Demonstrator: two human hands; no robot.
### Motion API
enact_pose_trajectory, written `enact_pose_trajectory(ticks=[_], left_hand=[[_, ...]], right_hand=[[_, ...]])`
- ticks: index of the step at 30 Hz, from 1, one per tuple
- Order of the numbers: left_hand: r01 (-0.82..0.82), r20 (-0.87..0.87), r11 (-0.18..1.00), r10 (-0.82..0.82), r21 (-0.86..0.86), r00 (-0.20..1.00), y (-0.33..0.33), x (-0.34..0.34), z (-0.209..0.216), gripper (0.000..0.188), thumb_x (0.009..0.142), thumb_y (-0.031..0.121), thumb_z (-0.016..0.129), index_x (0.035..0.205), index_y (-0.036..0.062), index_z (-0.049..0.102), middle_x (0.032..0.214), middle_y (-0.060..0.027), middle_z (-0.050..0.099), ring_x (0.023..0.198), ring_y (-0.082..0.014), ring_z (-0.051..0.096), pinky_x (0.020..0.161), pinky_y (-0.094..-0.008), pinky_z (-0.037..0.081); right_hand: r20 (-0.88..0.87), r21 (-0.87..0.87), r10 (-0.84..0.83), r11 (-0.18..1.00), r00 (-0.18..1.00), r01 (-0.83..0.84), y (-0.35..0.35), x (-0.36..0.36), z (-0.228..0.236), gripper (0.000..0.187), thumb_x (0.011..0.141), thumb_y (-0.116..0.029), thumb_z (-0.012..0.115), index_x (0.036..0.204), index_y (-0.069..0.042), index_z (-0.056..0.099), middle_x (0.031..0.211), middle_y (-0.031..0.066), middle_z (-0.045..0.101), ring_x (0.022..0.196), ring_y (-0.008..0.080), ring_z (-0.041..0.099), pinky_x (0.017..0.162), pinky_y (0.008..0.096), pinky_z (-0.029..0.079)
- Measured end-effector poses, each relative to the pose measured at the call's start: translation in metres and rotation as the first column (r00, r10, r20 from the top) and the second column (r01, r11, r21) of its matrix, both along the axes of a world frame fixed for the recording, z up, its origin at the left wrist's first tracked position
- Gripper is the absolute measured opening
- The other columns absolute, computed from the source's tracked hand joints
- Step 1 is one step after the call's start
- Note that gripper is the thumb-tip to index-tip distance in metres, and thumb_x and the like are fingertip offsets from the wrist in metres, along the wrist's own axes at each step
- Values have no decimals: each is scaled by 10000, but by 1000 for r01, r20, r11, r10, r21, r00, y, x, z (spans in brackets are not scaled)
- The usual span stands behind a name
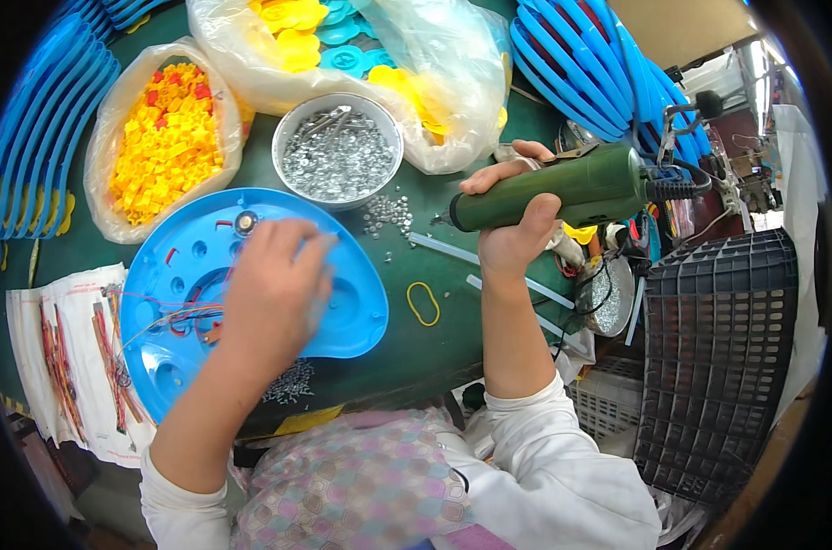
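In my right hand (517, 215) is a green electric screwdriver (553, 188), held level with its tip pointing left over the table. My left hand (283, 284) reaches over a blue plastic shell (361, 321), fingers bent and smeared by motion; whether they hold anything is hidden. A small round metal-and-dark part (246, 223) sits in the shell, right by those fingertips. Thin coloured wires (173, 312) run across the shell from its left edge, partly under my left hand. Short red wire pieces (171, 256) also show in it.
Behind the shell stand a bowl of small metal parts (338, 156), a bag of yellow pieces (169, 137) and a larger bag (453, 119). Loose screws (290, 383), a rubber band (423, 303) and clear sticks (489, 266) lie around. Stacked blue shells (45, 119) and a black crate (718, 357) flank the table.
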State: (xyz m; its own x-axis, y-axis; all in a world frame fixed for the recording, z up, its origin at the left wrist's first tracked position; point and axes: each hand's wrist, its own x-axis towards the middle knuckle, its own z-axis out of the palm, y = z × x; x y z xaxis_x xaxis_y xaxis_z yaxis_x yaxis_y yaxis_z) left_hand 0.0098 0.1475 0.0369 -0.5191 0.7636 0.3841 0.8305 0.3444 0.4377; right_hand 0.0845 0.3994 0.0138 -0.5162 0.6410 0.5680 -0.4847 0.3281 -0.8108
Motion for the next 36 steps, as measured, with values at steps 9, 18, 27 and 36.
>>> enact_pose_trajectory(ticks=[9, 18, 27, 36], left_hand=[[75, 152, 995, -84, 60, 985, 12, 22, -28, 245, 788, 1, 724, 1025, 23, 668, 1040, -116, 614, 988, -331, 580, 851, -432, 480], [-57, 578, 983, -55, 175, 814, 22, 19, -13, 301, 817, 46, 770, 1104, 40, 678, 925, -113, 656, 829, -273, 644, 721, -373, 521], [74, 325, 994, -97, 84, 941, -5, 21, -23, 157, 821, 115, 776, 948, 56, 706, 877, -82, 606, 836, -272, 608, 718, -379, 506], [24, 110, 1000, -23, -9, 994, -20, 26, -26, 214, 721, 85, 815, 882, 64, 674, 830, -82, 564, 806, -288, 569, 693, -403, 477]], right_hand=[[-37, -84, 8, 996, 999, -11, 20, 4, -15, 883, 928, -746, 516, 1263, 67, 433, 735, 148, 646, 682, 236, 663, 681, 356, 570], [-370, -229, 335, 871, 867, -434, -16, 18, 32, 1004, 871, -890, 393, 1341, -12, 519, 757, 79, 604, 683, 219, 602, 661, 371, 526], [-364, -288, 490, 750, 792, -596, -68, 18, 18, 1032, 846, -912, 398, 1386, -34, 447, 771, 86, 612, 707, 220, 613, 667, 376, 550], [-97, -188, 583, 785, 807, -590, -92, 24, 18, 1124, 766, -914, 533, 1349, 39, 407, 792, 137, 654, 696, 248, 663, 671, 385, 591]])
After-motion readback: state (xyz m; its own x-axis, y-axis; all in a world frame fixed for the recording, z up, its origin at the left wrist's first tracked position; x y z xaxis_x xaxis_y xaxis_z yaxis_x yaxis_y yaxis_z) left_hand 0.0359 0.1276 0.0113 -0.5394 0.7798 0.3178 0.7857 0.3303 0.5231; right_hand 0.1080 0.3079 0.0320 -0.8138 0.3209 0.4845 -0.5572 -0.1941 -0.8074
